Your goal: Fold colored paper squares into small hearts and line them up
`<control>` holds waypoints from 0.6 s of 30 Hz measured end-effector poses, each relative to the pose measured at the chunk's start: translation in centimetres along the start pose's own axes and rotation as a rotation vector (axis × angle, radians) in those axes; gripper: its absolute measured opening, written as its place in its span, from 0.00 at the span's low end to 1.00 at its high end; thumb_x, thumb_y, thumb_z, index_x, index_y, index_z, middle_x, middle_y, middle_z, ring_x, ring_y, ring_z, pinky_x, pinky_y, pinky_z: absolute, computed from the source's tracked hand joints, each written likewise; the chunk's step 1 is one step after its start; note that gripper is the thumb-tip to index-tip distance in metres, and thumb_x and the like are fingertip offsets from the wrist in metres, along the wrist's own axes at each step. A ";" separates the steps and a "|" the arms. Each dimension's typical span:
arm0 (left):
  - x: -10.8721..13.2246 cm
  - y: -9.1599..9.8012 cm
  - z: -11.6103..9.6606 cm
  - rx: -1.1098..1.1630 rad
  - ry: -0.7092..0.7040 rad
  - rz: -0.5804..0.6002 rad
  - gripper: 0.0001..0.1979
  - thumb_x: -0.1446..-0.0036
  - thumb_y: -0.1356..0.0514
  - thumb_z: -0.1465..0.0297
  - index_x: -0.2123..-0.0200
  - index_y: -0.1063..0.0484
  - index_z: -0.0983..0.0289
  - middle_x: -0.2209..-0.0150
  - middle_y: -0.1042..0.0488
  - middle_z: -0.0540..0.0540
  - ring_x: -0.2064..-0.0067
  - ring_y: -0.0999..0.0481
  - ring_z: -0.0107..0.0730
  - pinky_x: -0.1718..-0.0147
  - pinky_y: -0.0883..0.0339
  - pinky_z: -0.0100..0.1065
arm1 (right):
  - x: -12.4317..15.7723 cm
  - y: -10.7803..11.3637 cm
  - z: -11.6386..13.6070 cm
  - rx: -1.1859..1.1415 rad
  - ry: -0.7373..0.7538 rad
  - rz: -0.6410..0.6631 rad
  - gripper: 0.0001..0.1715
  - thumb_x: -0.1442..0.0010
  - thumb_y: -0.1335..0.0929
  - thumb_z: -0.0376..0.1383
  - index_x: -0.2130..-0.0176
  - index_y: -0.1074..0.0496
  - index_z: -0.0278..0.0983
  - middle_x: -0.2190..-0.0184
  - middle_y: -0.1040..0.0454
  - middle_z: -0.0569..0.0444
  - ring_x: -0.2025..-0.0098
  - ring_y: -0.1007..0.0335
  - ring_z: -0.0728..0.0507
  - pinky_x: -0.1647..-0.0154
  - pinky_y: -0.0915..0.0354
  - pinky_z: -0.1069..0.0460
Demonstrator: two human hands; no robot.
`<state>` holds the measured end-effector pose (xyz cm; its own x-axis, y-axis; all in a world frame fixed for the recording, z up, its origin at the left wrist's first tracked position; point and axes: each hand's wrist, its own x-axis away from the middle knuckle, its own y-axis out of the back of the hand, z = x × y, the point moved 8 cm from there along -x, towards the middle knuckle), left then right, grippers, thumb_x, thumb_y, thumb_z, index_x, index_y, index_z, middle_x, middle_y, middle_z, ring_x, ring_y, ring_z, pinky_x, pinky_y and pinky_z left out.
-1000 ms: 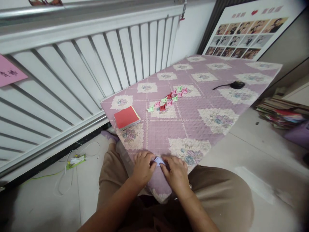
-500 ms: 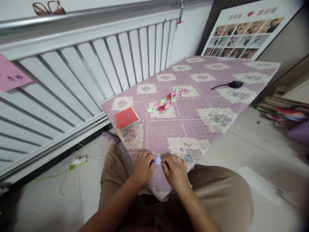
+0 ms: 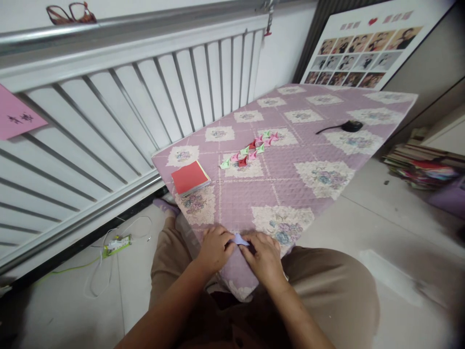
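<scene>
A small piece of folded lavender paper (image 3: 239,239) lies between my hands at the near corner of the table. My left hand (image 3: 217,246) pinches its left side between thumb and fingers. On the other side, my right hand (image 3: 262,249) has thumb and fingertips closed on the paper's right end. Part of the paper is hidden under the fingertips. Farther up the table, several small folded paper pieces (image 3: 242,161) in green, pink and red lie in two slanting rows. A stack of square paper with a red top sheet (image 3: 190,178) sits to the left.
The table wears a quilted purple floral cloth (image 3: 247,198). A black corded object (image 3: 351,126) rests on its far right. A white radiator (image 3: 145,106) runs along the left. A power strip (image 3: 118,245) lies on the floor, and a photo board (image 3: 359,53) leans at the back.
The lavender paper has changed shape between my fingers; it now looks narrower and more pointed towards the right. Both hands stay almost in place, and the view has shifted slightly.
</scene>
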<state>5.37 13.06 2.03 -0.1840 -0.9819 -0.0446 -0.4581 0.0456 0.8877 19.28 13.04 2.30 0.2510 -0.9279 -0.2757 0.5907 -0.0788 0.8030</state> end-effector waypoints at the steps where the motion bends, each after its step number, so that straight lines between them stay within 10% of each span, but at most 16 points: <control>1: -0.1 0.0 -0.1 -0.002 0.008 0.003 0.07 0.44 0.41 0.68 0.62 0.24 0.58 0.61 0.26 0.53 0.57 0.30 0.38 0.55 0.45 0.41 | 0.0 0.1 0.0 -0.008 -0.007 -0.009 0.08 0.42 0.32 0.40 0.61 0.27 0.43 0.63 0.25 0.55 0.58 0.34 0.41 0.56 0.48 0.46; 18: 0.2 -0.5 -1.1 0.149 0.030 -0.012 0.11 0.45 0.42 0.72 0.59 0.27 0.59 0.59 0.27 0.53 0.55 0.30 0.36 0.55 0.39 0.38 | -0.4 -0.2 -0.1 -0.230 -0.063 -0.052 0.11 0.41 0.37 0.40 0.60 0.27 0.42 0.66 0.22 0.55 0.62 0.29 0.43 0.54 0.44 0.46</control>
<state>6.53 12.65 2.14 -0.1526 -0.9875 -0.0387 -0.5846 0.0586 0.8092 19.16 13.51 2.23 0.1716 -0.9461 -0.2745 0.7627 -0.0488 0.6450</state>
